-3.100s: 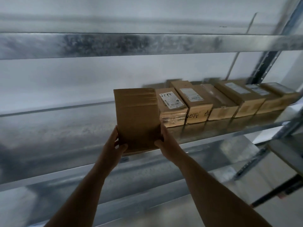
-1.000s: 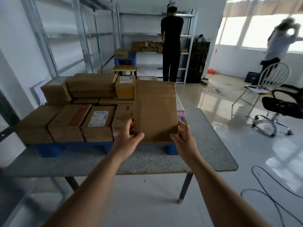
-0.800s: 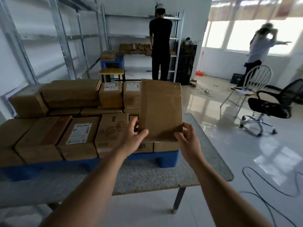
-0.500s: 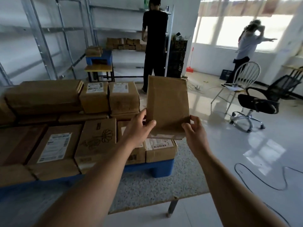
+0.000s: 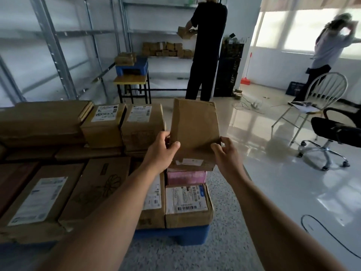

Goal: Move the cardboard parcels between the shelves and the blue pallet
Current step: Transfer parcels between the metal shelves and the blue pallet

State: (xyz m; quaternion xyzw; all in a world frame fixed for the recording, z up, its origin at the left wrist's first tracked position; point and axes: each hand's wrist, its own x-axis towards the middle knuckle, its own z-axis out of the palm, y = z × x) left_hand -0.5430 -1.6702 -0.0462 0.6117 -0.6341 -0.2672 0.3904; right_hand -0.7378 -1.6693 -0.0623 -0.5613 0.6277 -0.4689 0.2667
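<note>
Cardboard, plain brown and a bit creased: the flat parcel [image 5: 195, 132] hangs in the air between both hands, over the right end of the stacked boxes on the blue pallet [image 5: 172, 234], just above a pink package [image 5: 186, 177]. The left hand [image 5: 161, 151] pinches its lower left corner, thumb on the near face and fingers curled behind; the right hand [image 5: 224, 153] grips the lower right corner the same way. From where I stand it looks light, since fingertips alone carry it, and fairly stiff, as it holds its shape without sagging. The dull surface should not slip much, though the taped label patch near the bottom edge may be slicker. Taking it by both lower corners seems sound; a thin parcel like this could bend if squeezed mid-face, so the edges are the better hold
</note>
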